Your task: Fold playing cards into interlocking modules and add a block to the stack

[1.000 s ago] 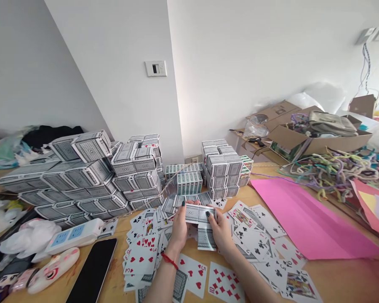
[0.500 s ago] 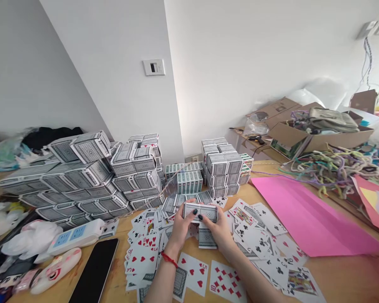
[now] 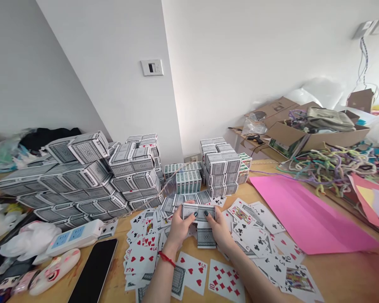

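Between my two hands is a pair of folded playing cards (image 3: 198,211), grey patterned backs outward. My left hand (image 3: 180,225), with a red string bracelet on its wrist, grips the left part, thumb on top. On the right part my right hand (image 3: 219,229) is closed, its thumb pressing the face. Just below hangs or lies another face-down card (image 3: 206,238); whether it touches the held ones I cannot tell. Loose cards surround the hands: a five of hearts (image 3: 192,272), a ten of diamonds (image 3: 226,281), a pile (image 3: 142,256) at left and a spread (image 3: 255,235) at right.
Stacked blocks of folded cards (image 3: 66,176) line the back left, with another stack (image 3: 222,166) behind my hands. A phone (image 3: 93,271) and a power strip (image 3: 75,237) lie at left. At right are pink paper (image 3: 303,214), pipe cleaners (image 3: 331,162) and a cardboard box (image 3: 322,139).
My right thumb has slid right, away from my left thumb, along the held cards. The whole view has shifted slightly; the things on the table stay put.
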Tool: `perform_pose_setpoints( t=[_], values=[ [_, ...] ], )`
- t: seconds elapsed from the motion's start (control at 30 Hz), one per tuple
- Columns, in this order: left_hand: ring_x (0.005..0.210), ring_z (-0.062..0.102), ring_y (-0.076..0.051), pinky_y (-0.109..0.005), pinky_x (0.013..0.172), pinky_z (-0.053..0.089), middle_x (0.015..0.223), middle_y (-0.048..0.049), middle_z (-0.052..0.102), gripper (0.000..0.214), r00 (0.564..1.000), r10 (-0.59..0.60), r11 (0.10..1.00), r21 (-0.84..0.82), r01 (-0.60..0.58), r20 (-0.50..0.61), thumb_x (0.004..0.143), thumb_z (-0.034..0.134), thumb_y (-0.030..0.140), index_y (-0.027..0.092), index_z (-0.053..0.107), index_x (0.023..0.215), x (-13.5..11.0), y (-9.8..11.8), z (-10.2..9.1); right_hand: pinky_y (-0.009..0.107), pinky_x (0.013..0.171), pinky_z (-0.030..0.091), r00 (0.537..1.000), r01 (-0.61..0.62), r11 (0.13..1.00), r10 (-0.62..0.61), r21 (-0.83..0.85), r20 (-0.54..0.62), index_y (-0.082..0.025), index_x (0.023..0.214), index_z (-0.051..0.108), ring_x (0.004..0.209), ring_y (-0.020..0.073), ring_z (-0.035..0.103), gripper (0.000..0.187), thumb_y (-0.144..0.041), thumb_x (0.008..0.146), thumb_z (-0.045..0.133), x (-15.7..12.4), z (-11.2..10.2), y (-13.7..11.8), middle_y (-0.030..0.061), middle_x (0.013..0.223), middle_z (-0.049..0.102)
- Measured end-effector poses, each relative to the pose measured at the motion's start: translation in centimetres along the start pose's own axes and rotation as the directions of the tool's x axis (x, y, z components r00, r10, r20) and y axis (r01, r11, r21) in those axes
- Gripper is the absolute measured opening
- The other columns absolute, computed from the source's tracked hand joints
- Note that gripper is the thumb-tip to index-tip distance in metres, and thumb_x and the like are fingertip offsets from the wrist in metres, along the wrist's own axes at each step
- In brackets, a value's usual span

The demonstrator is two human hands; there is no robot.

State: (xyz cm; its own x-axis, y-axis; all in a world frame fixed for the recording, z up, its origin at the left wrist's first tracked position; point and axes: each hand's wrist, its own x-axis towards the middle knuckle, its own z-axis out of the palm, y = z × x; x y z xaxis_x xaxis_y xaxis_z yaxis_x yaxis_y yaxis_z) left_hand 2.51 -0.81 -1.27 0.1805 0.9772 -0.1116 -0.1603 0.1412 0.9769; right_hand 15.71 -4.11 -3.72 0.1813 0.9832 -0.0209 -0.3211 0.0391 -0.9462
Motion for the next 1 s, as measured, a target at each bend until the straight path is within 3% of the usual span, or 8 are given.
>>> perform_pose_setpoints(
  t=[0.3,0.47,0.67,0.87,1.0],
  values=[
    [0.067,0.062,-0.017,-0.028,0.062,0.049,0.08,-0.0034,0.066,0.052,0.998,-0.051,0.985,-0.16,0.056,0.04,0.064,0.066,0.023,0.019,0.052,0.113,-0.2,0.1,0.5,0.036,0.073,0.048,1.0,-0.024,0.998,0.023,0.064,0.013,-0.025,0.1,0.049,0.086,0.0239,0.059,0.028,-0.039,0.075,0.054,0.2,-0.4,0.3,0.0032,0.096,0.063],
    [0.068,0.063,-0.017,-0.029,0.064,0.049,0.082,-0.004,0.067,0.046,0.995,-0.067,0.99,-0.123,0.076,0.073,0.064,0.066,0.024,0.02,0.056,0.109,-0.4,0.4,0.6,0.038,0.087,0.043,0.997,0.072,0.992,-0.072,-0.099,-0.001,-0.024,0.1,0.049,0.097,0.0235,0.055,0.027,-0.04,0.078,0.051,0.6,-0.8,0.6,0.004,0.102,0.061],
    [0.08,0.064,-0.024,-0.034,0.074,0.048,0.074,-0.0061,0.07,0.028,1.0,-0.019,1.0,-0.022,0.02,0.004,0.063,0.068,0.026,0.016,0.065,0.089,-0.3,-0.1,0.5,0.036,0.092,0.04,0.987,0.155,0.956,-0.157,-0.248,0.01,-0.024,0.104,0.049,0.101,0.0217,0.054,0.029,-0.04,0.08,0.048,0.9,-1.1,0.6,0.0054,0.106,0.059],
    [0.079,0.064,-0.023,-0.033,0.07,0.05,0.082,-0.0074,0.071,0.025,0.994,-0.043,0.999,-0.028,0.04,-0.097,0.06,0.07,0.024,0.015,0.065,0.083,0.3,-1.3,0.7,0.036,0.092,0.041,0.998,0.058,0.987,-0.061,-0.147,-0.017,-0.025,0.106,0.049,0.104,0.0219,0.053,0.034,-0.041,0.076,0.054,0.7,-0.8,0.2,0.0038,0.11,0.059],
    [0.074,0.065,-0.022,-0.033,0.068,0.051,0.084,-0.0081,0.07,0.026,0.979,-0.04,0.99,-0.138,0.012,-0.198,0.059,0.07,0.026,0.014,0.064,0.081,0.9,-1.7,0.6,0.035,0.076,0.048,0.994,-0.047,0.998,0.043,0.036,0.099,-0.025,0.101,0.05,0.084,0.0213,0.061,0.035,-0.041,0.071,0.061,0.2,-0.4,-0.7,0.0029,0.094,0.065]
  ],
)
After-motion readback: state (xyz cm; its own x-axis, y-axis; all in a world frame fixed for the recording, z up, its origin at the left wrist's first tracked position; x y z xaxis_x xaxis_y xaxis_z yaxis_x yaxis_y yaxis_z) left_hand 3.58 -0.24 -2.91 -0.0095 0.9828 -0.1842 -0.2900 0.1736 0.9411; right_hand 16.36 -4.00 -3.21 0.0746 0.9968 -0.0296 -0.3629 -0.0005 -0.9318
